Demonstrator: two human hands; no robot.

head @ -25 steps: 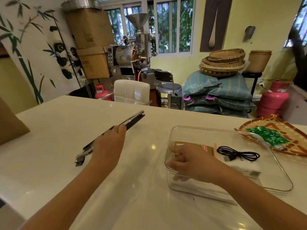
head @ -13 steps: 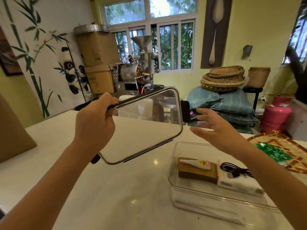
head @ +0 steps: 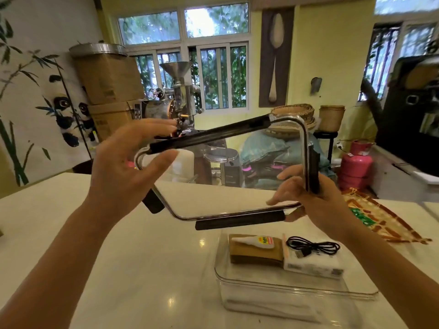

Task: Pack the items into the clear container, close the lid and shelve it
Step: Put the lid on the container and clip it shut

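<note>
The clear container [head: 240,283] sits open on the white counter at lower right. Inside lie a brown flat packet [head: 255,256] with a small glue tube [head: 255,242] on it, and a white box [head: 313,265] with a coiled black cable [head: 313,246] on top. I hold the clear lid [head: 237,176], which has black clip flaps, tilted in the air above and behind the container. My left hand [head: 128,167] grips its left edge, thumb in front. My right hand [head: 316,200] grips its right edge by a black flap.
A woven tray [head: 389,219] with green wrapped pieces lies on the counter at right. Behind the counter stand a coffee roaster [head: 173,100], cardboard boxes [head: 109,77], stacked sacks with baskets, and pink gas cylinders [head: 356,162].
The lid went from lying on the counter under my left hand to being lifted in the air. My right hand left the container and took hold of the lid's right edge.
</note>
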